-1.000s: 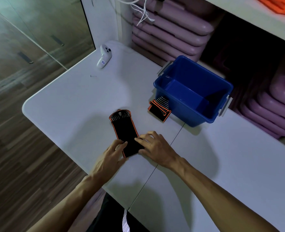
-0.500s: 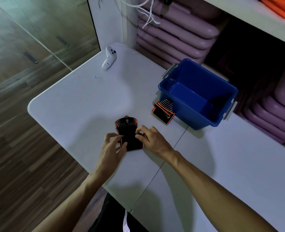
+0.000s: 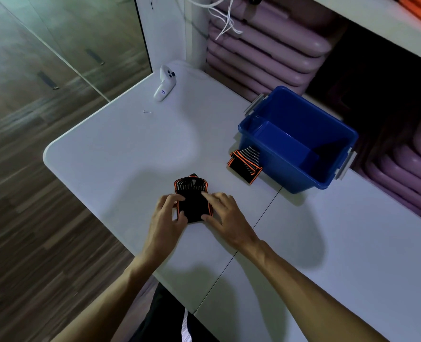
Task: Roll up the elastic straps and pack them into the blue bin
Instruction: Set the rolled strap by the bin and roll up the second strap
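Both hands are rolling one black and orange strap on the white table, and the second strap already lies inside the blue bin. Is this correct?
Not quite. The head view shows the second strap on the white table, outside the blue bin, against its near wall. The rest holds: left hand and right hand work the black and orange strap.

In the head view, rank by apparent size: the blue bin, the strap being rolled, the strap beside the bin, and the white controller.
1. blue bin, by far the largest.
2. strap being rolled, partly covered by the left hand and right hand.
3. strap beside the bin and white controller: too alike to rank.
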Demonstrator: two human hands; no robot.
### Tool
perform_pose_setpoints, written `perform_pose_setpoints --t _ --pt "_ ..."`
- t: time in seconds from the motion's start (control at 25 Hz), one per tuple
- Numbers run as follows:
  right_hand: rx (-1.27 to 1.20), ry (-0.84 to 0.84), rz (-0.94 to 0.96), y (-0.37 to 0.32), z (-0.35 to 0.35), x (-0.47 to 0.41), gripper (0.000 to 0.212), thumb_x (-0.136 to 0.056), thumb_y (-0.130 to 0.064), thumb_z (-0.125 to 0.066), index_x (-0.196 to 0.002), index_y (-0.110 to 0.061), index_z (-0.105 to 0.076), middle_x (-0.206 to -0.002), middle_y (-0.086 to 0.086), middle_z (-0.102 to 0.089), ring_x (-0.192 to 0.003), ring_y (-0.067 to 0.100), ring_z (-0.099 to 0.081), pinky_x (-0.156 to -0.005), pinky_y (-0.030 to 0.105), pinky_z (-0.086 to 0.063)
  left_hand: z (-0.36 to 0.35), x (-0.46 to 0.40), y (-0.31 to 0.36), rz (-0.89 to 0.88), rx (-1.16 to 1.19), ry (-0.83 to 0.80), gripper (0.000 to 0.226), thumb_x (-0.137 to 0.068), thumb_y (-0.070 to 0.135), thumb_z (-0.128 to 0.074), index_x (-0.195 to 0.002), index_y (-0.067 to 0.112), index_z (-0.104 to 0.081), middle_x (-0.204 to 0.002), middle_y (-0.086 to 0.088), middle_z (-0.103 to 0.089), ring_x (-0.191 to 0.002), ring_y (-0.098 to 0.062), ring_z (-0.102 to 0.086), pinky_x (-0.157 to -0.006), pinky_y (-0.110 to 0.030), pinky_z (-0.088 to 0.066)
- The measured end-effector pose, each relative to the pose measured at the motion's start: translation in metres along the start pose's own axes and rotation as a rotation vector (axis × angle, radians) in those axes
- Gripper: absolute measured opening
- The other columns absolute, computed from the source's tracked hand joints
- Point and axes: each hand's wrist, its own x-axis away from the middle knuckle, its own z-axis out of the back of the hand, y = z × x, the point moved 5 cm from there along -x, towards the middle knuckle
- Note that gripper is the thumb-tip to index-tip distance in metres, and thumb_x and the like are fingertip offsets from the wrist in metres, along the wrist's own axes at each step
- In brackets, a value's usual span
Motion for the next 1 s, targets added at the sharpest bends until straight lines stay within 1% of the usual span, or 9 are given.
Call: perform_pose_setpoints --t 0.12,0.28,0.36,0.48,0.56,0.68,0.76,0.88,1.0 --pt "0.035 0.034 0.04 0.001 0.004 -0.006 0.044 -0.095 -0.039 -0.058 -0.135 -0.018 -0.053 -0.127 0.0 -0.057 -0.112 0.019 -0.045 -0.096 0.031 -0.044 0.001 0.006 -0.002 -0.103 0.022 -0.066 0.035 -0.085 0.001 -0.062 -0.118 0.009 -0.061 -0.124 -0.006 -0.054 -0.108 -0.015 -0.058 -0.083 -0.013 -0.051" --pt "0.305 0.01 0.112 0.005 0.003 -0.011 0.06 -0.084 -0.045 -0.07 -0.136 -0.019 -0.054 -0.138 0.007 -0.048 -0.118 0.027 -0.045 -0.092 0.04 -0.049 -0.005 0.006 -0.01 -0.223 -0.146 -0.224 0.058 -0.079 0.015 -0.075 -0.131 0.007 -0.052 -0.133 -0.011 -0.046 -0.112 -0.025 -0.057 -0.091 -0.038 -0.054" --pt "0.326 0.028 0.133 0.003 0.002 -0.015 0.056 -0.083 -0.038 -0.073 -0.132 -0.018 -0.057 -0.136 0.005 -0.051 -0.115 0.028 -0.046 -0.087 0.045 -0.052 -0.003 0.001 -0.008 -0.217 -0.138 -0.207 0.053 -0.08 0.017 -0.072 -0.129 0.006 -0.054 -0.127 -0.011 -0.047 -0.103 -0.026 -0.06 -0.085 -0.043 -0.055" --pt "0.24 0.031 0.132 0.003 0.011 -0.023 0.048 -0.088 -0.038 -0.067 -0.128 -0.013 -0.061 -0.124 0.004 -0.061 -0.112 0.027 -0.048 -0.087 0.047 -0.05 0.009 -0.007 -0.006 -0.098 -0.098 -0.172 0.049 -0.083 0.043 -0.061 -0.124 0.016 -0.058 -0.115 -0.001 -0.058 -0.099 -0.019 -0.061 -0.083 -0.039 -0.054" --pt "0.101 -0.02 0.038 0.005 0.018 -0.033 0.045 -0.092 -0.041 -0.063 -0.127 -0.013 -0.059 -0.118 0.002 -0.063 -0.114 0.024 -0.048 -0.093 0.042 -0.048 0.016 -0.017 -0.008 0.039 -0.054 -0.157 0.044 -0.083 0.046 -0.063 -0.119 0.022 -0.054 -0.106 0.004 -0.065 -0.095 -0.016 -0.063 -0.081 -0.036 -0.052" --pt "-0.221 -0.082 -0.194 0.009 0.021 -0.043 0.056 -0.086 -0.046 -0.069 -0.132 -0.024 -0.045 -0.114 -0.003 -0.06 -0.116 0.018 -0.05 -0.091 0.03 -0.046 0.02 -0.04 -0.012 0.267 0.124 -0.233 0.053 -0.083 0.031 -0.072 -0.128 0.021 -0.046 -0.097 0.005 -0.068 -0.089 -0.013 -0.065 -0.08 -0.034 -0.05" --pt "-0.311 -0.115 -0.268 0.016 0.019 -0.046 0.069 -0.083 -0.048 -0.071 -0.14 -0.025 -0.04 -0.119 0.001 -0.062 -0.118 0.017 -0.053 -0.094 0.031 -0.046 0.017 -0.05 -0.011 0.269 0.151 -0.398 0.037 -0.085 0.028 -0.071 -0.12 0.019 -0.059 -0.094 0.003 -0.069 -0.087 -0.009 -0.066 -0.079 -0.031 -0.047" --pt "-0.236 -0.158 -0.238 0.019 0.015 -0.044 0.055 -0.083 -0.047 -0.071 -0.132 -0.026 -0.058 -0.119 0.001 -0.059 -0.116 0.019 -0.053 -0.099 0.035 -0.046 0.019 -0.05 -0.013 0.223 0.116 -0.477 0.029 -0.083 0.03 -0.073 -0.11 0.021 -0.068 -0.107 0.002 -0.063 -0.096 -0.009 -0.065 -0.082 -0.028 -0.049" --pt "-0.267 -0.124 -0.212 0.012 0.018 -0.029 0.05 -0.084 -0.041 -0.072 -0.129 -0.025 -0.059 -0.123 -0.003 -0.055 -0.118 0.011 -0.05 -0.096 0.018 -0.041 0.017 -0.042 -0.004 0.16 0.148 -0.455 0.032 -0.077 0.028 -0.075 -0.107 0.028 -0.064 -0.109 0.007 -0.067 -0.103 -0.004 -0.063 -0.087 -0.027 -0.049"
